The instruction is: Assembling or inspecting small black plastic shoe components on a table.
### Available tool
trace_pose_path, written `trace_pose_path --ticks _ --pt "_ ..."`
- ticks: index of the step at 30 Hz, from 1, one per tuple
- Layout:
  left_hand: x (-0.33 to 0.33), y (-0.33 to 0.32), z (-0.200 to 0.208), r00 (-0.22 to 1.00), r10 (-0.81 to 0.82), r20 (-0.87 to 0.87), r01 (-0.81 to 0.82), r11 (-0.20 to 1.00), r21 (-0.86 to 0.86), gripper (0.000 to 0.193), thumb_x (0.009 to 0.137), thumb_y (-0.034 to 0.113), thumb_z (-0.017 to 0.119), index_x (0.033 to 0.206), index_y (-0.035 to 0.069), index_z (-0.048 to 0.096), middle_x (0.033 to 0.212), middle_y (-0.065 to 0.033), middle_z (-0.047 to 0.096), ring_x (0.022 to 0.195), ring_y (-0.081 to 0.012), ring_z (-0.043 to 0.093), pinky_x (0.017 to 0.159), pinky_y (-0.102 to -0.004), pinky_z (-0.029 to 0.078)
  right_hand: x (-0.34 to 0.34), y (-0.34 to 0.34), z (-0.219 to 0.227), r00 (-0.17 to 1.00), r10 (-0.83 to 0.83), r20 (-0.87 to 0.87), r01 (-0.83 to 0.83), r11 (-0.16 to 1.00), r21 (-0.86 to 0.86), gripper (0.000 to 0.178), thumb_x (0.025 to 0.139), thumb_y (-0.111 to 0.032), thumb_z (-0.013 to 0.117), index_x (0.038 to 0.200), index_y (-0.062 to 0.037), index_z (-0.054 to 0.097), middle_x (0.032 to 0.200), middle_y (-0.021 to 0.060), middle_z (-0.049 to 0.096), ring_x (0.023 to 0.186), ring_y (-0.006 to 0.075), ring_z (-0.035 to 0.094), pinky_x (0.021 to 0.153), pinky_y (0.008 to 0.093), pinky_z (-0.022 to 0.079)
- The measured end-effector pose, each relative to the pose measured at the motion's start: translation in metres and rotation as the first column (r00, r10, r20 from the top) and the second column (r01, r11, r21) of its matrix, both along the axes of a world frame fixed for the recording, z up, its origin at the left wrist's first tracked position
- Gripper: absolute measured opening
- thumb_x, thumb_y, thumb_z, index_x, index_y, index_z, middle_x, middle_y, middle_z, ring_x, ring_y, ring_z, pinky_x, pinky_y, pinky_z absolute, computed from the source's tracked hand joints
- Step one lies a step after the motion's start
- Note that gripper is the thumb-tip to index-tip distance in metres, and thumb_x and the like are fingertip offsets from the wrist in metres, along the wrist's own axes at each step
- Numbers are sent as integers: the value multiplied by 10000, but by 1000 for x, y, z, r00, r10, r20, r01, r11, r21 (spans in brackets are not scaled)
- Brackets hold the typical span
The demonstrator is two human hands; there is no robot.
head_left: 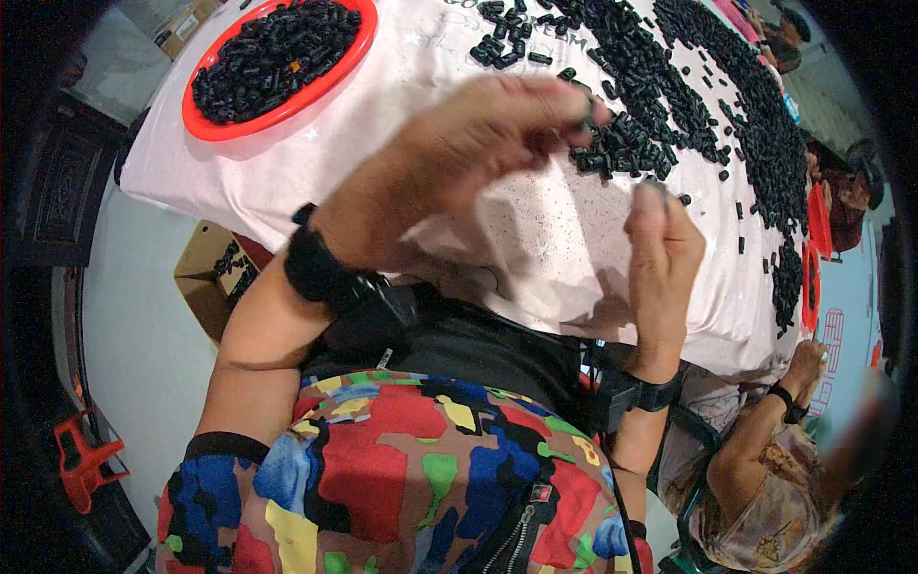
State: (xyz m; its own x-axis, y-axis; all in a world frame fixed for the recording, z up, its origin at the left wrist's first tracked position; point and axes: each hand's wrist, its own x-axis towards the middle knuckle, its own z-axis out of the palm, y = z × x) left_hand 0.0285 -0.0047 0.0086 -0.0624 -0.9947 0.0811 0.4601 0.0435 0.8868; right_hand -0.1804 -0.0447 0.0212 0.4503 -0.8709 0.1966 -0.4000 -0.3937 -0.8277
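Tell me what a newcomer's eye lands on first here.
First, the sprawl of small black pieces across the far side of the pale cloth-covered table. Next, the red bowl heaped with the same pieces at upper left. Then the left hand and right hand, raised near the pile's edge.

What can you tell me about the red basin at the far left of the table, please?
The red basin is round and shallow, seemingly plastic, with a smooth flared rim. It sits flat on the pale tablecloth near the table's far left corner, its upper edge cut off by the picture. It is heaped with small black cylindrical pieces. Neither hand touches it; the left hand is the nearer one.
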Motion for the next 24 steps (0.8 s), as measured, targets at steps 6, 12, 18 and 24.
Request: trace_pose_path --ticks 6,12,18,24 --pt "89 23 48 380 651 658 -729 648 -221 242 923 185 529 1033 -17 607 833 -90 613 622 -141 527 557 -227 449 -34 -34 8 975 -207 -79 198 974 -109 382 958 -322 435 934 12 619 672 -3 471 607 86 395 548 248 323" --pt "196 49 7 -324 443 836 -734 440 -518 357 825 336 624 1040 55 666 845 -32 661 768 -115 593 712 -244 445 -69 -67 -1 839 -366 -404 295 928 -228 377 928 -288 464 1074 33 598 843 197 640 749 276 612 702 349 454" --pt "222 56 -7 -436 239 868 -709 502 -495 402 821 365 589 1057 47 659 900 -104 686 821 -192 644 733 -297 465 -75 -99 -18 754 -373 -540 97 877 -471 367 892 -267 484 1147 -26 592 916 250 631 834 393 614 750 433 468" --pt "204 42 5 -192 464 865 -636 612 -470 400 871 332 605 1140 37 627 937 -2 651 793 -102 578 723 -230 448 -82 -120 -32 699 -418 -580 55 840 -539 358 878 -271 504 1143 -50 601 892 225 627 833 384 606 745 433 467"
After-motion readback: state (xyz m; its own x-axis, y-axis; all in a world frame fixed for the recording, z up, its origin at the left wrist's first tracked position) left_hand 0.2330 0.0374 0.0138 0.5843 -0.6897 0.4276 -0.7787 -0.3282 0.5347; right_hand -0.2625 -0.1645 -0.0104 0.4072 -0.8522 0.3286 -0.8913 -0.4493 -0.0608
